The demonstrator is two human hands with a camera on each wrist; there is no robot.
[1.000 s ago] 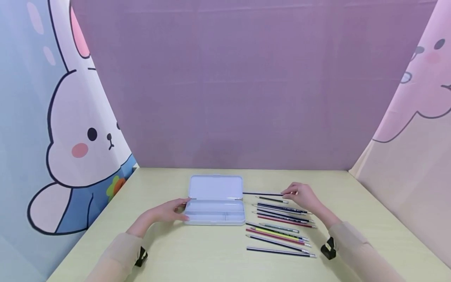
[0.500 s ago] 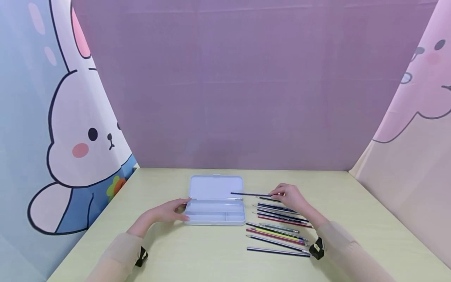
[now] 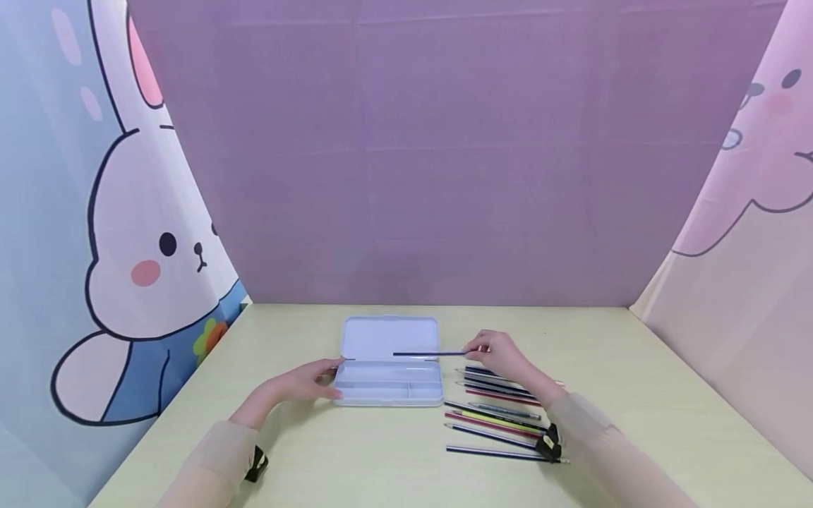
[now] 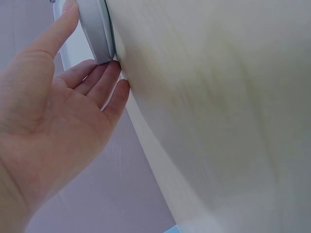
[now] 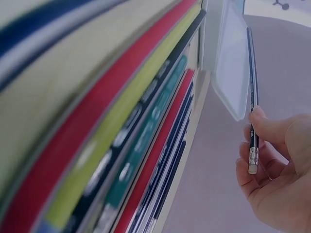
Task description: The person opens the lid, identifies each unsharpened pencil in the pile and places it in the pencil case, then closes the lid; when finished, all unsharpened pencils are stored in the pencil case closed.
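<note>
An open white case lies on the table, its lid folded back and its tray divided into compartments. The left hand touches the case's left end; in the left wrist view that hand has thumb and fingertips at the case's edge. The right hand pinches a dark pencil near its eraser end, and the pencil's far part is over the lid and hinge area. In the right wrist view the right hand holds the pencil between thumb and fingers.
Several pencils lie in rows right of the case, among them a yellow one and a red one. The right forearm passes over their right ends. A purple cloth hangs behind the table.
The right hand has moved left with the dark pencil, carrying it from the table beside the case to above the lid's lower part. The left hand has stayed at the case.
</note>
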